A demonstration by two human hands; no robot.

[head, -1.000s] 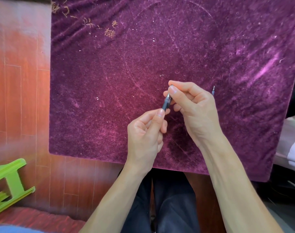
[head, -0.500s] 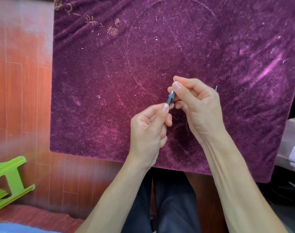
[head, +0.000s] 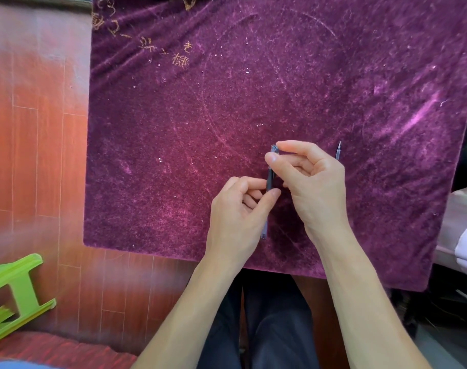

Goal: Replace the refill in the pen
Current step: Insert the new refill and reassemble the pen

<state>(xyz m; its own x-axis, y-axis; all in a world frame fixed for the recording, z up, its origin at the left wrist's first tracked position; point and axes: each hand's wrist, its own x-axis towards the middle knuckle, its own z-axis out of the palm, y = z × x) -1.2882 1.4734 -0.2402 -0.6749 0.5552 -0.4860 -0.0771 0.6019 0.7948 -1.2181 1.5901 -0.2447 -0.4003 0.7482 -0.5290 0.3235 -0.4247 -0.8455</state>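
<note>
Right hand (head: pixel 309 179): pinches pen (head: pixel 269 179) top
Left hand (head: pixel 237 219): grips lower barrel
Change: more pen shows between hands; likely unscrewing
Refill (head: pixel 338 153): lies on cloth (head: pixel 174 155) nearby

Pen (head: pixel 269 179) held in both hands over the bench (head: pixel 174 155), refill (head: pixel 338 152) just beside.
The slim dark pen runs near to far above the bench's near edge, its paler end nearest. The left hand (head: pixel 237 217) pinches its middle and the right hand (head: pixel 312 187) pinches its far end. The thin pale refill, metal tip pointing to the far edge, pokes out from behind the right hand, mostly hidden.
</note>
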